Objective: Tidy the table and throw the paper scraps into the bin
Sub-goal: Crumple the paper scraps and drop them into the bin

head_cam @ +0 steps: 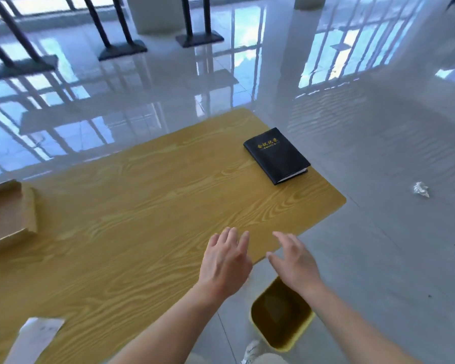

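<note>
Both hands hover over the desk [142,206] edge at 5 o'clock: left hand [225,261] and right hand [293,261], each grip wide, holding nothing, so we judge them free to reach. The yellow bin [279,327] stands on the floor under the right wrist, probably for short drops. One crumpled paper scrap [421,189] lies on the floor at 3 o'clock, well apart from the bin. The white sheet [36,337] at 7 o'clock is cut off and its print unreadable. We cannot tell the bin's contents.
</note>
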The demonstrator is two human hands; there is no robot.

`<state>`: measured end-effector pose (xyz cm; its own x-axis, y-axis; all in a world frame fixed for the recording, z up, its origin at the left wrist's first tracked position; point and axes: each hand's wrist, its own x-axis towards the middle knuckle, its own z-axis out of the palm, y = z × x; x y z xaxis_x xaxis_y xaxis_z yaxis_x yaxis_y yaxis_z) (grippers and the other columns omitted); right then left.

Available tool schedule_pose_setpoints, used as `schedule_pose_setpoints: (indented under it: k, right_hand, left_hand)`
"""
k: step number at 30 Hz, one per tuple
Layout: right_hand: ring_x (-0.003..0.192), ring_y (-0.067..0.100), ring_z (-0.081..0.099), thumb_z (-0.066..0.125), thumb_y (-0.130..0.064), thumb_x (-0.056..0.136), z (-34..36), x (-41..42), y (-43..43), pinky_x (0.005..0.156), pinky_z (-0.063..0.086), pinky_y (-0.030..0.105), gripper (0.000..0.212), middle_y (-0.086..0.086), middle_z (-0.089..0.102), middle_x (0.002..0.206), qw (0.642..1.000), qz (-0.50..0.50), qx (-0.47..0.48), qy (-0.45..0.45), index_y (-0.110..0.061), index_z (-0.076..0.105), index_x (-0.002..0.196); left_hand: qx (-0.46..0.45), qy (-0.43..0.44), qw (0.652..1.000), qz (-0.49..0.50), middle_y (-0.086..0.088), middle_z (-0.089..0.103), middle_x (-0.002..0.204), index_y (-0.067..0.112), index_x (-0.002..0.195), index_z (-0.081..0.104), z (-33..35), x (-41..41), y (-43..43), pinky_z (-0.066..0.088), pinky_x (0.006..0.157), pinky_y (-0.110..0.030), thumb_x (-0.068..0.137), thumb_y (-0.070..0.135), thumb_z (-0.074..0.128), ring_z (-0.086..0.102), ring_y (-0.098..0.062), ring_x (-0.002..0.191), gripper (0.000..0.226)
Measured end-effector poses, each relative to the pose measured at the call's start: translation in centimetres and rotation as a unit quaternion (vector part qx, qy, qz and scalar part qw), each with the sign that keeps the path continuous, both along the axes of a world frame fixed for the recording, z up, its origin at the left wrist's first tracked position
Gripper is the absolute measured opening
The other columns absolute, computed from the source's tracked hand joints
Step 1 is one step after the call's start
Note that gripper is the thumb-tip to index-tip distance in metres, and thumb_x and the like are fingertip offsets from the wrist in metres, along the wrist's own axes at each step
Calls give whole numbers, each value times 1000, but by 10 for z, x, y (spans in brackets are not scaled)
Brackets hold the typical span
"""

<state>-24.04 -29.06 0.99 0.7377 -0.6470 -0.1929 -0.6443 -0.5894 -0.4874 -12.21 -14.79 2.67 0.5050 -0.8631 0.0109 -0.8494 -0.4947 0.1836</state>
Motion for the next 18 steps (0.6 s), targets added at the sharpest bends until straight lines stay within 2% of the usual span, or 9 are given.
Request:
schedule_pose_setpoints:
  k: [7, 12, 18]
  right_hand:
    - [129, 23, 45, 61, -41, 91, 24, 81, 47, 102, 42, 37, 56, 2, 52, 140, 988, 152, -18, -9, -23, 44, 142]
    - [127, 23, 49, 64, -37, 90, 32, 132, 105, 102, 43, 36, 56, 1, 56, 137, 966, 258, 0, -33, -19, 49, 141]
    - [128, 19, 48, 63, -37, 91, 43, 184, 189, 104, 42, 33, 56, -2, 55, 138, 934, 355, 2, -50, -19, 48, 142]
  left_hand:
    - [-2, -9, 985, 170, -9, 42, 148, 18, 146, 37, 22, 43, 83, 29, 114, -44, 92, 34, 44, 33, -24, 140, 56]
    - [-7, -11, 953, 302, -9, 47, 144, 16, 143, 43, 33, 59, 162, 32, 112, -44, 91, 34, 47, 39, -25, 137, 55]
    - [-22, -23, 915, 401, -7, 46, 146, 18, 143, 42, 39, 77, 257, 33, 111, -43, 92, 36, 47, 38, -24, 138, 54]
